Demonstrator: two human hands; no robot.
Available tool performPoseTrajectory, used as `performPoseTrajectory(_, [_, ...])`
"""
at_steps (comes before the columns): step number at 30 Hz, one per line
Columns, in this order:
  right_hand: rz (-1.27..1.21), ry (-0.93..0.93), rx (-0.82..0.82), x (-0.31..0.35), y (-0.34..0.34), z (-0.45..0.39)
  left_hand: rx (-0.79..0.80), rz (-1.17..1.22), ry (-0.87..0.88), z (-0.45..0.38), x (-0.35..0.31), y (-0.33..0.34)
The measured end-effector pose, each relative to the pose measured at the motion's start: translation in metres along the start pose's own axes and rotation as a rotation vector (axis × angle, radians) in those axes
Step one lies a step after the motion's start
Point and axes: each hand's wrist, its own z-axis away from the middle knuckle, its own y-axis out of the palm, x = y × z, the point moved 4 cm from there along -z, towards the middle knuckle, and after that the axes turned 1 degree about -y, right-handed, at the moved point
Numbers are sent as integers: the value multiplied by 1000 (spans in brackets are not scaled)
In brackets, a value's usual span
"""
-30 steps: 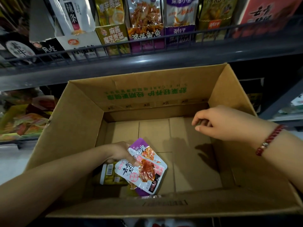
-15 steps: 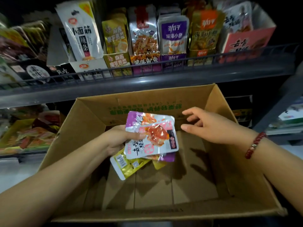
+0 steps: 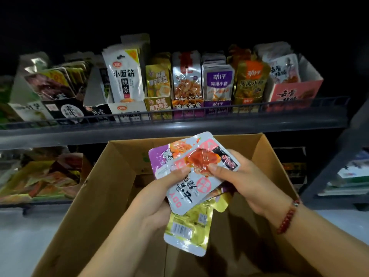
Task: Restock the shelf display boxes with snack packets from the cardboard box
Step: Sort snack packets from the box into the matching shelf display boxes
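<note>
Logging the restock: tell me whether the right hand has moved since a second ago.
Yes. The right hand has moved left from the cardboard box wall and now pinches the white and pink packet.

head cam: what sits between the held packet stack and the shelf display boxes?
In the head view, the cardboard box's far wall and the dark shelf rail lie between the packet stack, gripped by both hands, and the display boxes.

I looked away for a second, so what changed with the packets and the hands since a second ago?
The left hand lifted the packets from the bottom of the box to above it. The right hand, which hovered empty over the box, came across and now pinches the top packet too. The box and the shelf stock look unchanged.
</note>
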Motion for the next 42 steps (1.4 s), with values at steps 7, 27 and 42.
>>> performPoseTrajectory(7, [-19,-16,33,4,9,-7,27,-80,111,4,-15,-1])
performPoseTrajectory(27, [354,-223,67,36,-11,-18,-55,-115,249,-2,-21,-8])
performPoseTrajectory(42, [1012,-401,79,61,-35,-4,-81,-223,240,-13,-13,46])
